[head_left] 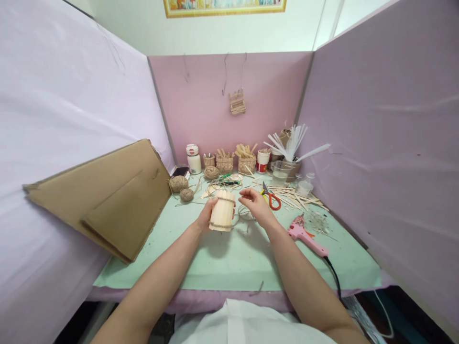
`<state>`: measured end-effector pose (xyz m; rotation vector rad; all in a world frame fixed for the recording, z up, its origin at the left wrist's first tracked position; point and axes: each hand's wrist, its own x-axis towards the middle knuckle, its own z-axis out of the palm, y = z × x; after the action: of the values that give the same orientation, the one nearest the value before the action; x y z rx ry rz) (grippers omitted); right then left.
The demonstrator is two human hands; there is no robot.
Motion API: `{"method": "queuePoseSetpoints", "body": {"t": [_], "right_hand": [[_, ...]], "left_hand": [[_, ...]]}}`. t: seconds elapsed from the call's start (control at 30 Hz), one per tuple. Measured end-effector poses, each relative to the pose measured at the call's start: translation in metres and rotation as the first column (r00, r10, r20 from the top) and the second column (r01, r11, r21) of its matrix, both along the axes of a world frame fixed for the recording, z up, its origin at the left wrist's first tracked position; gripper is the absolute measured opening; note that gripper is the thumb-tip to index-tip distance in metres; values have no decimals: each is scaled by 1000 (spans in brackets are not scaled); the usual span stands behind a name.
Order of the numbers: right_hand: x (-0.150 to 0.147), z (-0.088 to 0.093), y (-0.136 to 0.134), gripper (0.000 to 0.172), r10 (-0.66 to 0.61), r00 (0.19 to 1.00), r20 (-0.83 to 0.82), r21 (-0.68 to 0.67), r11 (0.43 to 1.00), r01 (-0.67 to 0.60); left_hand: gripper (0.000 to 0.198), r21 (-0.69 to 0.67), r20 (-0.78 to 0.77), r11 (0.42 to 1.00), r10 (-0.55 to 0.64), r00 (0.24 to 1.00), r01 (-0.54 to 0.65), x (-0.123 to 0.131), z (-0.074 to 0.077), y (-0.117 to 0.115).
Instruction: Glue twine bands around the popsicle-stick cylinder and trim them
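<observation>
Cup label (262,167) illegible beyond wooden cylinder (222,213)

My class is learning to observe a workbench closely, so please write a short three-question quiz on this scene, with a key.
1. Multiple choice: what does the left hand hold?
A. a ball of twine
B. a wooden-slat cylinder
C. a white bottle

2. True or false: in the picture, the pink glue gun lies farther right than the red-handled scissors.

3. Fill in the blank: as the camera sees it, the brown cardboard is at the ____ side of the green tabletop.

Key: 1. B; 2. true; 3. left.
</observation>
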<state>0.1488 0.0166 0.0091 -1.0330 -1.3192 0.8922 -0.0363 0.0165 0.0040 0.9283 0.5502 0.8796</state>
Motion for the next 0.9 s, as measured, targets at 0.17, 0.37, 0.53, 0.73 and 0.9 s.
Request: {"method": "queuePoseSetpoints", "body": {"t": [0.17,0.37,0.53,0.73,0.9], "right_hand": [[12,17,-23,21,-110,993,-38,55,992,112],[67,33,-78,22,-244,901,358,153,968,202],[127,27,-105,22,-206,573,793,-6,938,346],[154,1,-102,31,-56,326,944,-103,887,449],[153,-18,-89,27,25,299,954,-160,885,438]], "left_hand": [[57,141,-150,914,400,904,-381,5,2,0],[55,229,-182,871,477,860,-435,7,6,-2],[52,199,-178,856,511,841,-478,8,7,0],[47,128,-147,874,485,862,-470,8,9,1],[43,79,-148,878,478,866,-472,9,11,-2]]}}
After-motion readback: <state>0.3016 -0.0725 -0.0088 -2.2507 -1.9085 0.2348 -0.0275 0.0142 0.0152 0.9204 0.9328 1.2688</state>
